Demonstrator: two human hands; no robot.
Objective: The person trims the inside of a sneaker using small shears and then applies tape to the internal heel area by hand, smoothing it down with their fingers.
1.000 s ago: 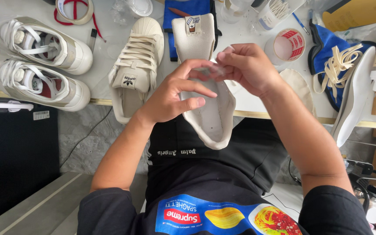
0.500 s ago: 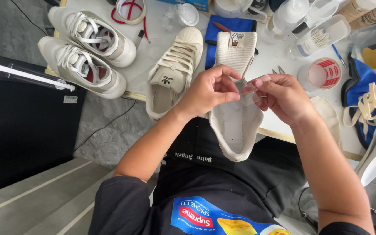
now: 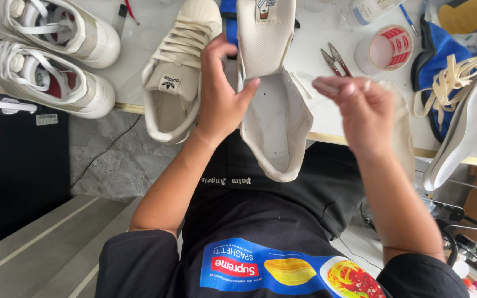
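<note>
Over table edge: left hand (image 3: 222,105) grips unlaced cream shoe (image 3: 274,116), tongue raised; right hand (image 3: 360,110) pinched, contents unclear.

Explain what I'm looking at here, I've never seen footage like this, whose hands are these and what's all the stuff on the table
There is no machine here. A person wears a camera on the head, so the view looks down over their own chest and arms to a white worktable.

The left hand grips an unlaced off-white shoe by its side wall, thumb inside the opening, with its tongue pushed up. The right hand is raised beside the shoe, fingers pinched together; whether they hold anything is too blurred to tell.

On the table lie a laced cream shoe, a pair of white sneakers at far left, small scissors, a tape roll, loose cream laces on blue cloth, and another white shoe on its side.
</note>
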